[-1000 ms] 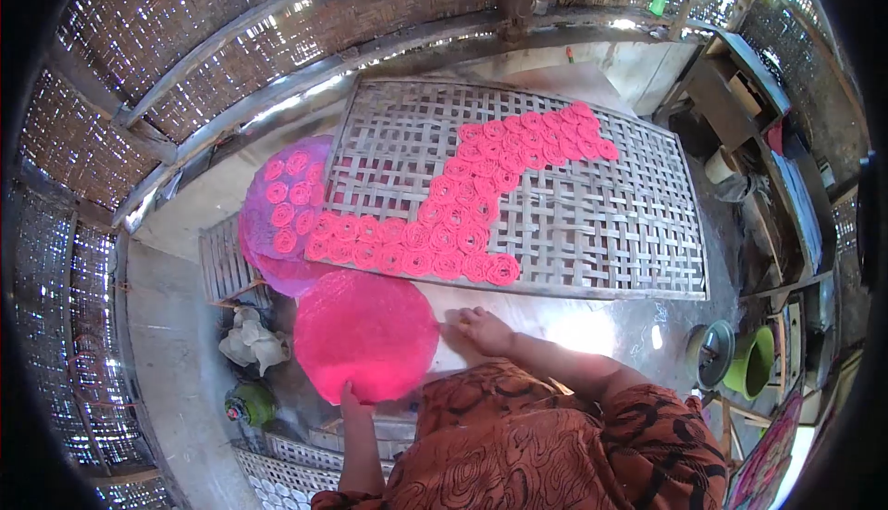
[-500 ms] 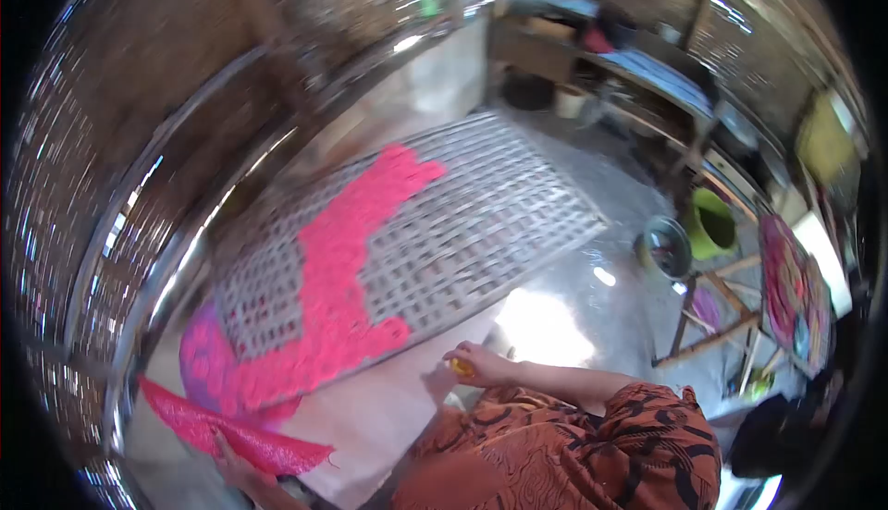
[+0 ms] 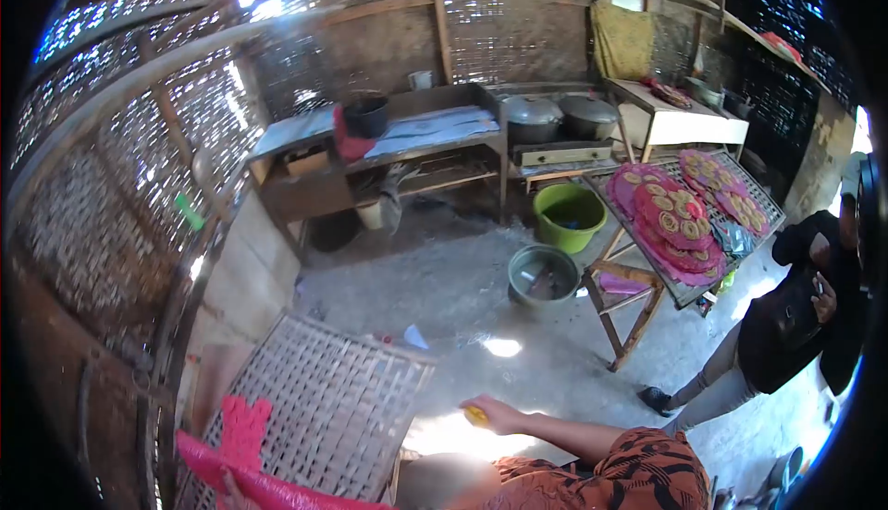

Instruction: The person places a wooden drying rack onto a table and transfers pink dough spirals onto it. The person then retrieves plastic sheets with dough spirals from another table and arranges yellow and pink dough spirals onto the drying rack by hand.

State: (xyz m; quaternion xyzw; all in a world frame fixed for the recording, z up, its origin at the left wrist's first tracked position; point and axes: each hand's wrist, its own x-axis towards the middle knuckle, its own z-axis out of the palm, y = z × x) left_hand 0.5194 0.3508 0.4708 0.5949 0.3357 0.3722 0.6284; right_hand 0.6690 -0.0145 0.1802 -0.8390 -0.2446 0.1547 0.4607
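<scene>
At the lower left, my left hand [image 3: 237,494] is closed at the edge of a long, glossy pink sheet-like piece [image 3: 268,487], its fingers showing partly against it. My right hand [image 3: 499,415] is stretched out at the lower middle, fingers closed around a small yellow object [image 3: 475,416] whose kind I cannot make out. A woven bamboo rack [image 3: 324,399] lies to the left of my right hand. Bright pink flat pieces [image 3: 244,429] rest on it, partly hidden behind the glossy pink piece.
A second rack [image 3: 768,196] on a wooden stand holds stacked pink and yellow rounds [image 3: 680,219]. Near it are a green bucket [image 3: 566,219] and a grey basin [image 3: 543,276]. A person [image 3: 786,316] stands at right. Pots [image 3: 532,120] sit on a stove behind.
My view has swung up and to the right, bringing the stove, second rack and standing person into fuller sight. Both hands still hold the same things.
</scene>
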